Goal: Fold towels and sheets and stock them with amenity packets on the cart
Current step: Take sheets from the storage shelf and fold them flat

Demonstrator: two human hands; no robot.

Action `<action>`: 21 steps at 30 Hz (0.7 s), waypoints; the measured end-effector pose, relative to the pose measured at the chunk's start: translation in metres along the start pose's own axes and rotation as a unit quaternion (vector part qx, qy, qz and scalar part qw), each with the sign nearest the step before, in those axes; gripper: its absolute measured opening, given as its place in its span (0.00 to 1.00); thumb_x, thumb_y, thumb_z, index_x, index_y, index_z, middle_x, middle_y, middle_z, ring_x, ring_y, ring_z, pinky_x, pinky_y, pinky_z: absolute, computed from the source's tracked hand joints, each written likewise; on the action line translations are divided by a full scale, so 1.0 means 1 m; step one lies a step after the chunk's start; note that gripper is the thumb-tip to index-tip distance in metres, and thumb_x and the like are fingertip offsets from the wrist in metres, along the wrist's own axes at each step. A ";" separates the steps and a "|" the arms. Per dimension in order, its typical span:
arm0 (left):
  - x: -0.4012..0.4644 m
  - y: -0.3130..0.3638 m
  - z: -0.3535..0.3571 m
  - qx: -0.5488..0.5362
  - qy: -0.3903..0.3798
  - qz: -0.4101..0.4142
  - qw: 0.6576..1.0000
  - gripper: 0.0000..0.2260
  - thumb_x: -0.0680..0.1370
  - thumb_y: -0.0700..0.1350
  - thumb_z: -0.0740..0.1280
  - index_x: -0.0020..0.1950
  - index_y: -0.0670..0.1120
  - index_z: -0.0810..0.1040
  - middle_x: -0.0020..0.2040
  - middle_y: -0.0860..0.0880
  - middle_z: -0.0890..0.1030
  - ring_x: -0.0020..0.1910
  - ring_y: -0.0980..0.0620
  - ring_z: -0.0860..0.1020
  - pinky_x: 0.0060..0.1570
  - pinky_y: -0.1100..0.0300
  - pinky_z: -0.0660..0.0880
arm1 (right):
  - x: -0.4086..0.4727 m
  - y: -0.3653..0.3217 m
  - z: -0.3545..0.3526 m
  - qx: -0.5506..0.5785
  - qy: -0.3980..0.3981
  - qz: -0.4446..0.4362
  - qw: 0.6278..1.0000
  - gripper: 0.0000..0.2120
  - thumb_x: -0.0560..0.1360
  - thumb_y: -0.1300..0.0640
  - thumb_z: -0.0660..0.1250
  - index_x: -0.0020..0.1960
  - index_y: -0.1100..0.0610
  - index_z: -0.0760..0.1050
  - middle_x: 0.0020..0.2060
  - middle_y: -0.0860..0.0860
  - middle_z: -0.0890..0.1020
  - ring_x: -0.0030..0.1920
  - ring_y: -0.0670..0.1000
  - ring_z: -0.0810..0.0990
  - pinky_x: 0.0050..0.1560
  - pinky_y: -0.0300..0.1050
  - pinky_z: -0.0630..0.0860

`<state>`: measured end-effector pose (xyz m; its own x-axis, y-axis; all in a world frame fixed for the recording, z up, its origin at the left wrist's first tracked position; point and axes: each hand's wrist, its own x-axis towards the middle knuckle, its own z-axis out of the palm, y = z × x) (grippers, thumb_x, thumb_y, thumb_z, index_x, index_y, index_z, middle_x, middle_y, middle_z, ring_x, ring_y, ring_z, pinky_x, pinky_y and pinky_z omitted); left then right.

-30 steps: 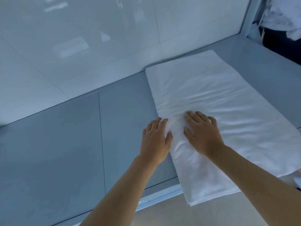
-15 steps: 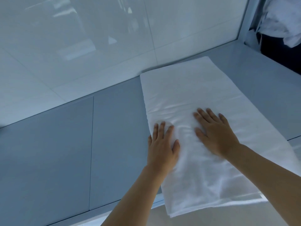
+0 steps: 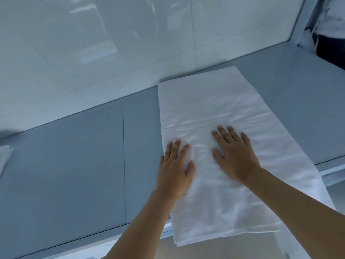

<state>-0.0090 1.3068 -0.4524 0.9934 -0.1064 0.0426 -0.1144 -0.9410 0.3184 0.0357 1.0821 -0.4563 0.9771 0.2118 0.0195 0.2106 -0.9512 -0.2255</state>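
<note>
A white sheet (image 3: pixel 214 107), folded into a long strip, lies on the grey table (image 3: pixel 74 165) and runs from the tiled wall to beyond the table's near edge, where its end hangs over. My left hand (image 3: pixel 175 167) presses flat on the strip's left edge with straight fingers. My right hand (image 3: pixel 233 154) lies flat on the middle of the strip, fingers spread. Small creases show in the cloth between the hands.
A corner of another white cloth (image 3: pixel 4 156) shows at the far left of the table. At the top right a person in a white top and dark trousers (image 3: pixel 334 21) stands past the table's end. A glossy tiled wall (image 3: pixel 112 43) backs the table.
Both hands went from bunched together with fingers bent on the cloth to flat and apart, the left sliding toward the left edge and the right toward the middle. The view shifted slightly.
</note>
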 end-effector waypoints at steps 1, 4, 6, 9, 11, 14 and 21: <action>-0.004 -0.010 -0.003 0.000 0.001 -0.001 1.000 0.26 0.82 0.57 0.57 0.81 0.58 0.59 0.84 0.54 0.51 0.83 0.51 0.45 0.78 0.49 0.55 | 0.000 -0.011 0.002 -0.001 -0.002 -0.002 1.000 0.31 0.82 0.40 0.47 0.83 0.46 0.50 0.83 0.45 0.49 0.83 0.51 0.46 0.80 0.58 0.47; -0.019 -0.040 -0.015 -0.003 0.004 -0.004 1.000 0.26 0.83 0.57 0.58 0.81 0.58 0.59 0.84 0.54 0.51 0.83 0.51 0.46 0.78 0.49 0.55 | -0.001 -0.046 0.010 -0.001 -0.008 -0.005 1.000 0.31 0.82 0.40 0.47 0.84 0.46 0.48 0.83 0.45 0.48 0.83 0.51 0.45 0.81 0.58 0.46; -0.031 -0.063 -0.024 -0.005 0.008 -0.004 1.000 0.26 0.83 0.56 0.58 0.81 0.57 0.59 0.84 0.54 0.51 0.83 0.51 0.46 0.79 0.49 0.55 | -0.004 -0.073 0.016 0.000 -0.008 -0.007 1.000 0.31 0.82 0.40 0.47 0.84 0.46 0.48 0.83 0.45 0.48 0.83 0.51 0.45 0.81 0.58 0.45; -0.051 -0.100 -0.038 -0.007 0.013 -0.005 1.000 0.26 0.83 0.56 0.58 0.82 0.57 0.59 0.84 0.54 0.51 0.83 0.51 0.46 0.79 0.50 0.55 | -0.009 -0.115 0.026 0.001 -0.006 -0.009 1.000 0.31 0.82 0.39 0.46 0.84 0.46 0.48 0.83 0.45 0.48 0.83 0.51 0.45 0.81 0.58 0.46; -0.063 -0.126 -0.048 -0.007 0.012 -0.009 1.000 0.26 0.83 0.56 0.58 0.82 0.57 0.59 0.84 0.54 0.51 0.83 0.52 0.46 0.79 0.50 0.55 | -0.011 -0.146 0.033 0.005 -0.005 -0.012 1.000 0.32 0.82 0.39 0.46 0.84 0.46 0.49 0.83 0.45 0.49 0.83 0.51 0.45 0.81 0.58 0.46; -0.084 -0.169 -0.062 -0.007 0.014 -0.017 1.000 0.26 0.83 0.56 0.58 0.82 0.57 0.59 0.84 0.54 0.51 0.83 0.52 0.46 0.78 0.50 0.56 | -0.012 -0.193 0.045 0.005 -0.006 -0.021 1.000 0.32 0.82 0.39 0.46 0.84 0.47 0.49 0.83 0.46 0.49 0.83 0.51 0.45 0.81 0.58 0.46; -0.128 -0.268 -0.094 -0.004 0.031 -0.025 0.999 0.26 0.83 0.55 0.58 0.81 0.56 0.60 0.84 0.54 0.52 0.83 0.52 0.47 0.78 0.50 0.56 | -0.014 -0.302 0.073 0.000 -0.005 -0.038 0.999 0.33 0.81 0.39 0.44 0.83 0.47 0.50 0.83 0.47 0.50 0.83 0.53 0.47 0.80 0.60 0.48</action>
<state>-0.1062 1.6034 -0.4539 0.9956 -0.0393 0.0855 -0.0655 -0.9420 0.3292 -0.0433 1.3830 -0.4594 0.9582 0.2849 0.0268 0.2835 -0.9323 -0.2247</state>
